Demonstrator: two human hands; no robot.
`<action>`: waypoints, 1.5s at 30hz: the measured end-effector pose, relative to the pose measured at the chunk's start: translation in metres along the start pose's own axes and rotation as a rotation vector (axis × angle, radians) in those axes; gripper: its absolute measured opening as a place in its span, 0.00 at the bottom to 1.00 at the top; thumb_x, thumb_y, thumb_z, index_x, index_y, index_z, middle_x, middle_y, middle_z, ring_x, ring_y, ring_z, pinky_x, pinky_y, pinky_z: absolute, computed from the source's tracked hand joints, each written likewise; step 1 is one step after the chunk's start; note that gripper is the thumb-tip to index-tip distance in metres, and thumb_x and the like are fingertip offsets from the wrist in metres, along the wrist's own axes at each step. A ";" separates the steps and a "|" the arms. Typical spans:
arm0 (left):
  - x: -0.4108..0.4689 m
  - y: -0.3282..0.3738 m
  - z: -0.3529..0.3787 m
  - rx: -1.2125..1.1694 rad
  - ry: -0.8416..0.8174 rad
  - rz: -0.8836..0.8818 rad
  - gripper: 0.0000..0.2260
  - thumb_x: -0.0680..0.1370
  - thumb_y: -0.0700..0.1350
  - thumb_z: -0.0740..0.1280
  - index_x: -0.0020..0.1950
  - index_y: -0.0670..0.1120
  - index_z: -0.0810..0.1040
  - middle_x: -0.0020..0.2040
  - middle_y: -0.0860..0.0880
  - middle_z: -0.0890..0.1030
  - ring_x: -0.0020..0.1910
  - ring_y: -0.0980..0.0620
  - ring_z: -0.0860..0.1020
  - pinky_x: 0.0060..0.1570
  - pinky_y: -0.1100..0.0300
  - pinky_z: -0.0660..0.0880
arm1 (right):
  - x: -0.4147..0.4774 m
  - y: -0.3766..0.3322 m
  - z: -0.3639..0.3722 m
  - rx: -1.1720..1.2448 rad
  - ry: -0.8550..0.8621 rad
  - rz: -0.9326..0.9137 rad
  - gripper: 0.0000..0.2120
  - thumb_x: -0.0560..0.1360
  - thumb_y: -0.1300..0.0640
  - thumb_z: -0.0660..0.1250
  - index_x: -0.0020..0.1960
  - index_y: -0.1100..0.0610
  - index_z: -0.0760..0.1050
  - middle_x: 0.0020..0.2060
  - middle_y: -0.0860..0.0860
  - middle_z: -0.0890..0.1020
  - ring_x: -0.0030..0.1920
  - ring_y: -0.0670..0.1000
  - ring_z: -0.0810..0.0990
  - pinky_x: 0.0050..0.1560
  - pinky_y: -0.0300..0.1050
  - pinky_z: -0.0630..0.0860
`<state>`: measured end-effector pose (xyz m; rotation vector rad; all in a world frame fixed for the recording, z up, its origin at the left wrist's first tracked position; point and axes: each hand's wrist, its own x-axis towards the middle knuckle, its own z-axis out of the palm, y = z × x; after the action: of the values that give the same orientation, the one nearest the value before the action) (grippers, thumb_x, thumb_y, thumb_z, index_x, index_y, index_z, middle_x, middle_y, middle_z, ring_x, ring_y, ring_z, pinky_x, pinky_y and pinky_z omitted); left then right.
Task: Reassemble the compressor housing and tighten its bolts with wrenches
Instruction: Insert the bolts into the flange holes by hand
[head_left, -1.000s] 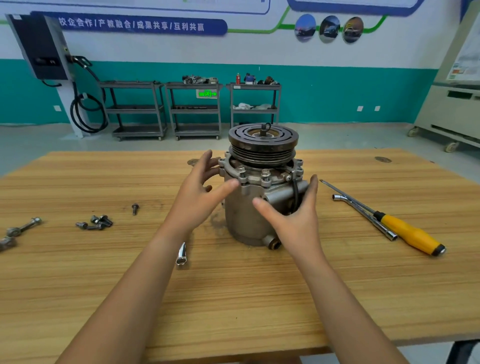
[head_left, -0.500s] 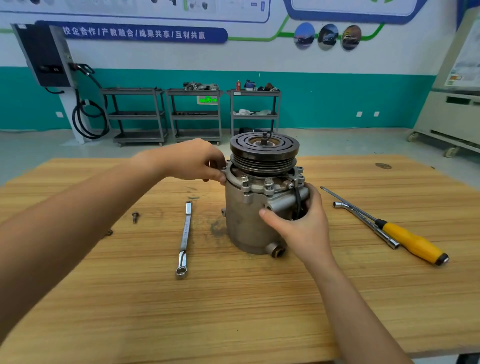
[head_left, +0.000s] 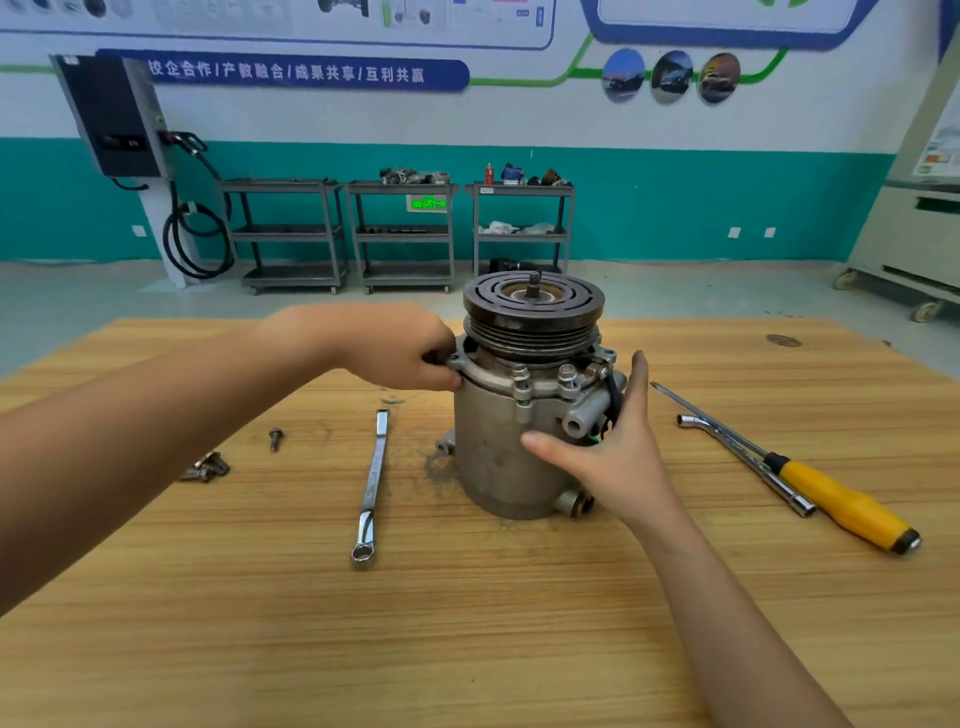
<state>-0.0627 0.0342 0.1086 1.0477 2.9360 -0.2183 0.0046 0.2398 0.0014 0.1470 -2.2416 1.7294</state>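
Compressor housing (head_left: 498, 457) stands upright at the middle of the bench (head_left: 467, 623), its long axis vertical, with the pulley (head_left: 532, 301) on top and the threaded shaft stub pointing straight up. My left hand (head_left: 400, 348) comes in from nine o'clock with its fingers curled, the tips pinching the rim of the flange on that side; I cannot tell whether a bolt sits under them. My right hand (head_left: 613, 452) lies open against the three o'clock side, thumb flat across the front wall and fingers straight and upright beside a black cable.

The body is a dull grey cast drum, smudged and matt. The pulley is darker, grooved round its edge and slotted in rings on its face. Two hex flange bolts (head_left: 519, 371) stand at six o'clock above a short round port.

At eight o'clock a bright chrome ring spanner (head_left: 371, 483) lies flat, its ring end toward me. Further out toward nine o'clock lie a single dark bolt (head_left: 275, 438) and a small heap of bolts (head_left: 208, 466), partly behind my forearm. At three to four o'clock an L-shaped socket wrench (head_left: 743, 457) and a yellow-handled screwdriver (head_left: 841, 504) lie close alongside each other on the pale, striped wood.
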 end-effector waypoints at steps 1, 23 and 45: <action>0.000 0.000 0.000 0.000 -0.004 0.002 0.12 0.79 0.52 0.60 0.38 0.49 0.67 0.32 0.52 0.71 0.30 0.58 0.68 0.28 0.69 0.63 | 0.001 0.000 0.001 -0.007 0.012 0.002 0.69 0.49 0.40 0.76 0.76 0.45 0.34 0.61 0.35 0.60 0.62 0.33 0.58 0.62 0.35 0.59; 0.004 -0.006 -0.001 -0.146 0.016 0.008 0.16 0.76 0.50 0.66 0.30 0.49 0.69 0.26 0.52 0.68 0.23 0.57 0.65 0.25 0.68 0.63 | 0.004 0.006 0.005 -0.046 0.082 -0.044 0.54 0.49 0.42 0.80 0.69 0.51 0.58 0.59 0.41 0.73 0.60 0.44 0.73 0.61 0.46 0.72; 0.000 -0.009 0.007 -0.198 0.097 0.067 0.15 0.76 0.47 0.66 0.31 0.45 0.70 0.26 0.51 0.67 0.24 0.56 0.64 0.26 0.66 0.60 | 0.005 0.009 0.006 0.021 0.081 -0.064 0.47 0.50 0.45 0.81 0.61 0.42 0.57 0.54 0.33 0.71 0.55 0.32 0.69 0.50 0.30 0.68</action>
<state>-0.0682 0.0262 0.1027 1.1538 2.9236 0.1253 -0.0038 0.2366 -0.0065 0.1482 -2.1385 1.6952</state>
